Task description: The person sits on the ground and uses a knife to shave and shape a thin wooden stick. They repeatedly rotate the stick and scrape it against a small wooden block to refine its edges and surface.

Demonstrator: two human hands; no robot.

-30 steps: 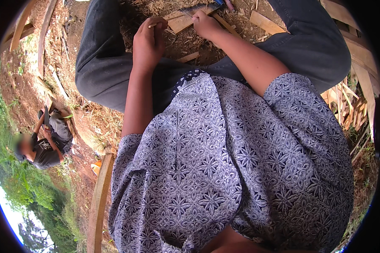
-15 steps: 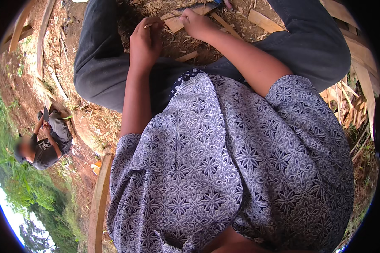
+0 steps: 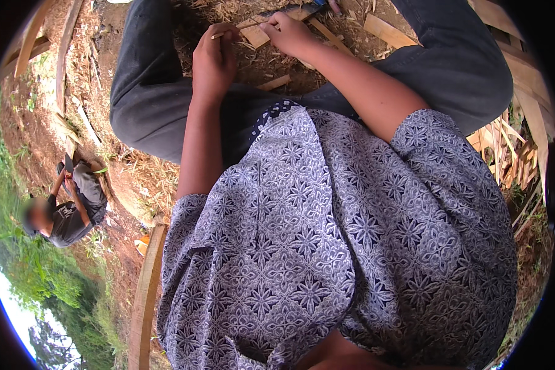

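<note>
Beyond my crossed legs, both hands are raised close together over the ground. My left hand (image 3: pixel 214 60) is closed around a thin wooden stick (image 3: pixel 246 26), whose pale end pokes out on the left side of the fist. The stick runs rightward to my right hand (image 3: pixel 288 36), where thumb and fingers pinch its other end. Those fingertips are small and partly hidden. Just past the right hand a flat wood board (image 3: pixel 256 38) lies on the soil, with a dark blade-like tool (image 3: pixel 283 10) with a blue end beside it.
My dark trousers (image 3: pixel 154 92) frame both sides. Wood pieces (image 3: pixel 388 31) and shavings litter the ground. Split sticks (image 3: pixel 515 160) are piled at the right, and a long plank (image 3: pixel 145 302) stands at lower left. Another person (image 3: pixel 74 206) sits at the far left, holding a blade-like thing.
My right hand has shifted slightly left, toward the left hand, along the stick. The left hand has barely moved. The person at the far left has changed arm position a little.
</note>
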